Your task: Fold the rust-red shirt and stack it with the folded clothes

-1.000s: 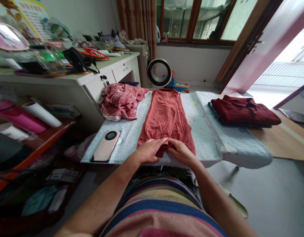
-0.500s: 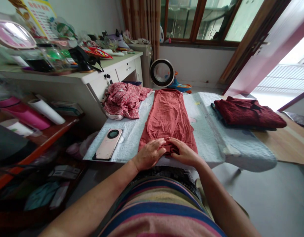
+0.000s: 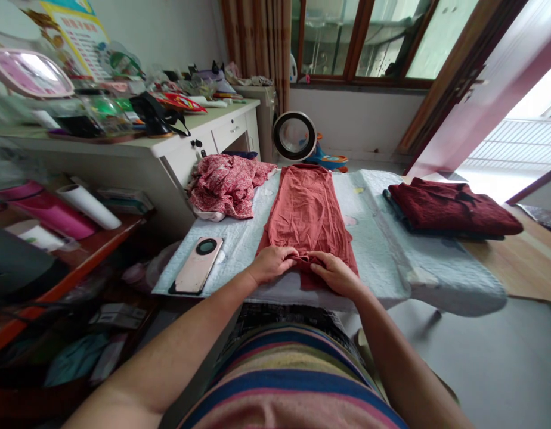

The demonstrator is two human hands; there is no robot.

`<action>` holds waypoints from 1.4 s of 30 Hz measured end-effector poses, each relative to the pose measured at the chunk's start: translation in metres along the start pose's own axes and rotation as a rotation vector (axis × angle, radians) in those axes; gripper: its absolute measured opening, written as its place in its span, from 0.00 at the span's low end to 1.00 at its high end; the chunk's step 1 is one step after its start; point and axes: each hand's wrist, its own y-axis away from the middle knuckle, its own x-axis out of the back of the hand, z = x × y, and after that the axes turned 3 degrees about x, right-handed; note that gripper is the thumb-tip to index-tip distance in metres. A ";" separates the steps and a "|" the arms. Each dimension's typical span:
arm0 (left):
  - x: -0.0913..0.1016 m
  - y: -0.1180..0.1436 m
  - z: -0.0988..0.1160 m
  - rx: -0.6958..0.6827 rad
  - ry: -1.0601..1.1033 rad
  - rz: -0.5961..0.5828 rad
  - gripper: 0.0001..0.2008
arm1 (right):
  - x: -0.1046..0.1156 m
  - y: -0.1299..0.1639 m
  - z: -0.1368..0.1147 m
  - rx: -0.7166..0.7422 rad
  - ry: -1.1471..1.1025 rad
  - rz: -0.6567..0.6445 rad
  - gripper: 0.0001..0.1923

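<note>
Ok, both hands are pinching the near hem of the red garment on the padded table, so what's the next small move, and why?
Probably lift the hem and carry it away from the body to fold the red garment in half. The left hand and right hand already grip its near edge, and it lies long and flat on the padded table, with room beyond.

Bare forearms; a multicoloured striped top is worn.
</note>
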 end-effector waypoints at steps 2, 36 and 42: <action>0.005 -0.009 -0.003 0.009 0.048 -0.053 0.12 | -0.001 0.000 0.000 -0.021 0.014 0.005 0.18; -0.011 0.018 0.022 -0.133 -0.093 -0.007 0.07 | -0.024 0.026 -0.009 0.374 0.328 0.198 0.06; -0.012 0.024 0.025 -0.154 -0.223 -0.007 0.09 | -0.023 0.023 -0.009 0.367 0.278 0.120 0.07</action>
